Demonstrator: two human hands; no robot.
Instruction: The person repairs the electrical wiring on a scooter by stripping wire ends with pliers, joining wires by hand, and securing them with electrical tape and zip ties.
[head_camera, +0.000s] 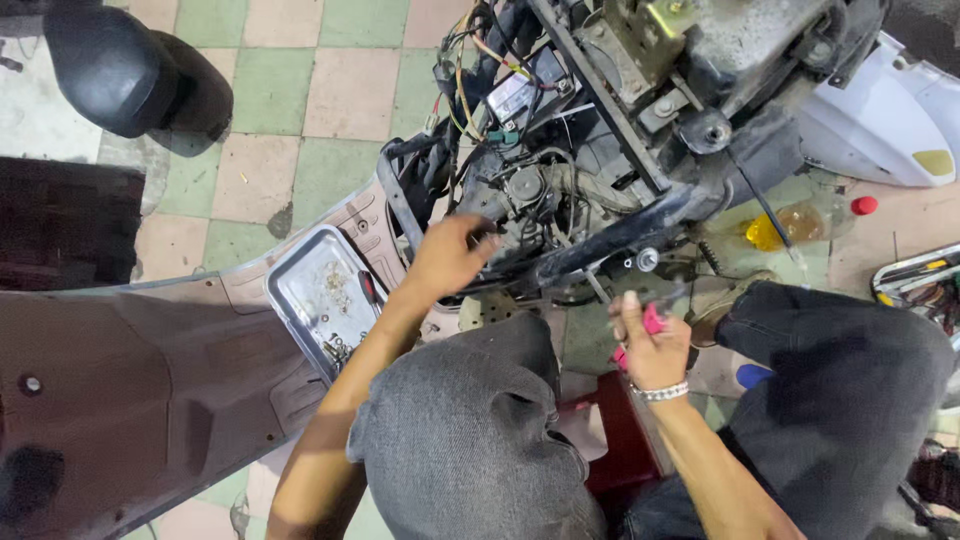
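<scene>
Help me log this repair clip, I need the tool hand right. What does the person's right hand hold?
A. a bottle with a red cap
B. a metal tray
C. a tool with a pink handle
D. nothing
C: the right hand is closed around a tool with a pink handle, while the metal tray lies on the scooter panel and the bottle with a red cap lies on the floor.

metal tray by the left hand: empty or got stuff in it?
Not empty. The metal tray holds small loose parts and grit scattered over its floor, plus a dark-handled tool at its right edge near the left hand. Exact parts: cannot tell.
</scene>
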